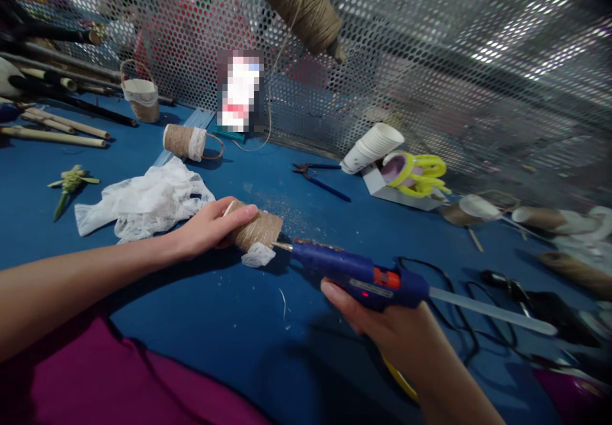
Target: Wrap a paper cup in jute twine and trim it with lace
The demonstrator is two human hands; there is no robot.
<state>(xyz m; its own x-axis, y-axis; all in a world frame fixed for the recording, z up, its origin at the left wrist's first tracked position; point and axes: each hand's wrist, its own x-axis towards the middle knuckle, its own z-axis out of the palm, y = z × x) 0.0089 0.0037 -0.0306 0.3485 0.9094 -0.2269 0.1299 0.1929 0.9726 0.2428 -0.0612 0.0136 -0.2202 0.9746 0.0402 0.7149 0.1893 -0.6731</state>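
Observation:
My left hand (pixel 217 224) is closed around a small cup wrapped in brown twine (pixel 258 229), held sideways just above the blue table. A short piece of white lace (pixel 258 255) hangs at the cup's lower edge. In my right hand (pixel 377 323) is a blue hot glue gun (pixel 335 262) with a small red light lit. Its metal nozzle meets the twine-covered side near the lace, and a long translucent glue stick (pixel 492 311) sticks out of its back. Left of the cup lies a crumpled heap of white lace (pixel 153 199).
Two finished-looking twine baskets, one upright (pixel 145 101) and one lying down (pixel 186 143), are at the back left. Blue-handled pliers (pixel 325 183), stacked paper cups (pixel 371 148) and yellow scissors (pixel 421 175) lie behind. A twine spool (pixel 301 7) hangs on the mesh; a black cord (pixel 459 310) loops at right.

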